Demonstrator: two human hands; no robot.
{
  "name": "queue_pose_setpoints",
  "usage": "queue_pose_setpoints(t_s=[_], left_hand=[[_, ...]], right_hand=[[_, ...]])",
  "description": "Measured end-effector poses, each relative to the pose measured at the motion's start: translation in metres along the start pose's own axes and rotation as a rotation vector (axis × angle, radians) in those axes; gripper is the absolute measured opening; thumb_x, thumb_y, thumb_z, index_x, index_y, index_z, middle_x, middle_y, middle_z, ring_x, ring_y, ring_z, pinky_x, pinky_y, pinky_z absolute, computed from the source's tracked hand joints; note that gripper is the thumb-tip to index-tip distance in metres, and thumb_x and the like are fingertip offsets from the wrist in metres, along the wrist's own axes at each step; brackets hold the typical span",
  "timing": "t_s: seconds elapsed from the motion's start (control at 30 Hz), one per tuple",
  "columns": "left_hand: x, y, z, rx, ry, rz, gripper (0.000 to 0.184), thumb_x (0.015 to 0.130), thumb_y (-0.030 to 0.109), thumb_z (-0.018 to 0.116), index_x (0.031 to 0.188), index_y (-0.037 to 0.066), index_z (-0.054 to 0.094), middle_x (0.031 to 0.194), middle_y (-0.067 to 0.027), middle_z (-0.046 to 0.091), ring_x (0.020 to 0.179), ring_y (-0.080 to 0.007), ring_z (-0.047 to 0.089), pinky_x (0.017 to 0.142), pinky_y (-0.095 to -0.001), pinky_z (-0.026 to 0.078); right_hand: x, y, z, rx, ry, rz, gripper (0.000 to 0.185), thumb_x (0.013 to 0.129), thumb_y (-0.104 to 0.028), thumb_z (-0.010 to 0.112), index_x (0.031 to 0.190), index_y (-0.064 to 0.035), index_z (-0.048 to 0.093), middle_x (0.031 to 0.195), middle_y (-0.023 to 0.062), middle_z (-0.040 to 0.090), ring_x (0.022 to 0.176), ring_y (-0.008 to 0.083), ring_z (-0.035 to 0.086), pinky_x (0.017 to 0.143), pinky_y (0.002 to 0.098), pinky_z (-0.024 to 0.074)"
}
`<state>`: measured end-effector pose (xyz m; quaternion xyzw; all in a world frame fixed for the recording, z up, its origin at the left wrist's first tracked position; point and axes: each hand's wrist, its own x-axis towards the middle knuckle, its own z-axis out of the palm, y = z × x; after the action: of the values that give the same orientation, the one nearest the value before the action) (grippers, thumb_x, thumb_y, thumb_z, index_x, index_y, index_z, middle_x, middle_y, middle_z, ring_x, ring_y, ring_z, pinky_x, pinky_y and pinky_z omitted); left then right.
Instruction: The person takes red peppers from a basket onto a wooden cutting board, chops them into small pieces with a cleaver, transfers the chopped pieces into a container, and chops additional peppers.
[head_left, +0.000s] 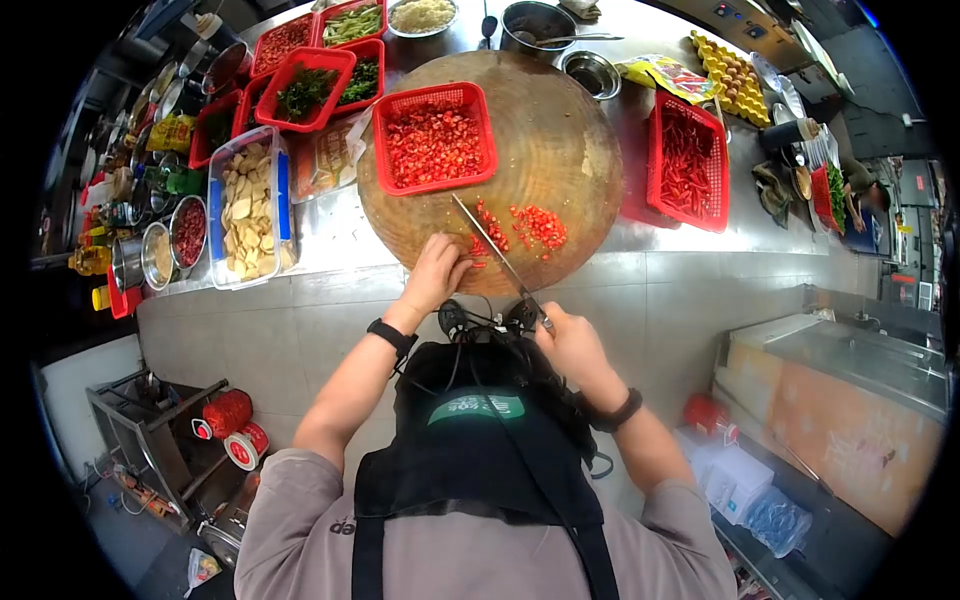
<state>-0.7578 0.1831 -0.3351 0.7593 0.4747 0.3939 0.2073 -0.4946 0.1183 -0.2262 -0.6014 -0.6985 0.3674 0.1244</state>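
Knifework seems the step in hand; another cut would call for careful spacing from the edge. Nearest, the right hand [572, 350] is clamped on the knife [495, 248] handle. The left hand [437, 272] curls at the chopping block [550, 120], its grip unclear. Beside the blade lies chopped chilli [540, 228]; beyond, a red basket [488, 130] holds more.

On the bench [330, 240], a clear box [283, 190] holds pale slices [247, 210], near a metal bowl [188, 266] of dark red pieces [188, 230]. A yellow tray [706, 62] carries brown eggs [738, 80], with a bright packet [668, 75] near it. At lower right, a white box [738, 482] sits beside a blue plastic bag [778, 522].
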Motion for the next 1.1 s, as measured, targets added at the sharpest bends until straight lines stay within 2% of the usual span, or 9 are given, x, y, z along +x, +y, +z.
queue_pose_setpoints(t_s=[0.1, 0.17, 0.27, 0.37, 0.8, 1.1], left_hand=[[-0.002, 0.003, -0.005, 0.055, -0.067, 0.03, 0.019, 0.083, 0.008, 0.075, 0.095, 0.003, 0.061, 0.102, -0.0145, 0.06, 0.096, -0.0365, 0.057, 0.084, -0.0442, 0.047], [0.0, 0.008, -0.005, 0.094, -0.141, 0.027, 0.02, 0.084, 0.014, 0.074, 0.095, 0.003, 0.061, 0.103, -0.0123, 0.059, 0.1, -0.0339, 0.057, 0.087, -0.0428, 0.046], [0.001, 0.01, -0.002, 0.141, -0.149, 0.017, 0.018, 0.084, 0.015, 0.073, 0.094, 0.004, 0.062, 0.104, -0.0117, 0.059, 0.101, -0.0329, 0.056, 0.087, -0.0424, 0.045], [0.005, 0.016, -0.001, 0.153, -0.104, 0.053, 0.016, 0.082, 0.01, 0.074, 0.091, 0.005, 0.063, 0.098, -0.0125, 0.057, 0.097, -0.0336, 0.056, 0.083, -0.0427, 0.044], [-0.001, 0.011, 0.008, 0.135, -0.067, -0.042, 0.014, 0.081, 0.007, 0.072, 0.089, 0.004, 0.061, 0.102, -0.0116, 0.058, 0.099, -0.0335, 0.056, 0.086, -0.0428, 0.044], [0.001, 0.015, 0.004, 0.115, -0.051, -0.002, 0.016, 0.081, 0.008, 0.073, 0.089, 0.005, 0.06, 0.095, -0.0124, 0.056, 0.094, -0.0341, 0.054, 0.082, -0.0435, 0.043]], right_hand=[[-0.005, -0.002, 0.006, -0.035, -0.014, -0.001, 0.015, 0.09, -0.018, 0.062, 0.093, -0.0058, 0.053, 0.07, 0.024, 0.063, 0.071, 0.0477, 0.063, 0.062, 0.0577, 0.0491], [-0.006, -0.001, 0.01, -0.047, 0.0, 0.02, 0.015, 0.09, -0.019, 0.062, 0.093, -0.0061, 0.053, 0.071, 0.0243, 0.064, 0.071, 0.0478, 0.063, 0.061, 0.0577, 0.0495], [-0.006, -0.004, 0.01, -0.028, 0.017, 0.036, 0.015, 0.09, -0.018, 0.062, 0.093, -0.0062, 0.054, 0.071, 0.0243, 0.064, 0.071, 0.0474, 0.063, 0.061, 0.0572, 0.0493], [-0.006, -0.004, 0.007, 0.002, 0.041, 0.045, 0.014, 0.09, -0.018, 0.061, 0.093, -0.0057, 0.054, 0.072, 0.0237, 0.064, 0.071, 0.047, 0.063, 0.061, 0.0568, 0.0489], [-0.007, -0.012, 0.001, -0.013, 0.038, 0.071, 0.014, 0.09, -0.018, 0.061, 0.093, -0.006, 0.055, 0.073, 0.0233, 0.064, 0.072, 0.0468, 0.063, 0.062, 0.0566, 0.0488], [-0.014, -0.008, 0.014, -0.069, 0.024, 0.006, 0.014, 0.09, -0.019, 0.061, 0.096, -0.0078, 0.055, 0.072, 0.0233, 0.065, 0.071, 0.0471, 0.064, 0.062, 0.0574, 0.0507]])
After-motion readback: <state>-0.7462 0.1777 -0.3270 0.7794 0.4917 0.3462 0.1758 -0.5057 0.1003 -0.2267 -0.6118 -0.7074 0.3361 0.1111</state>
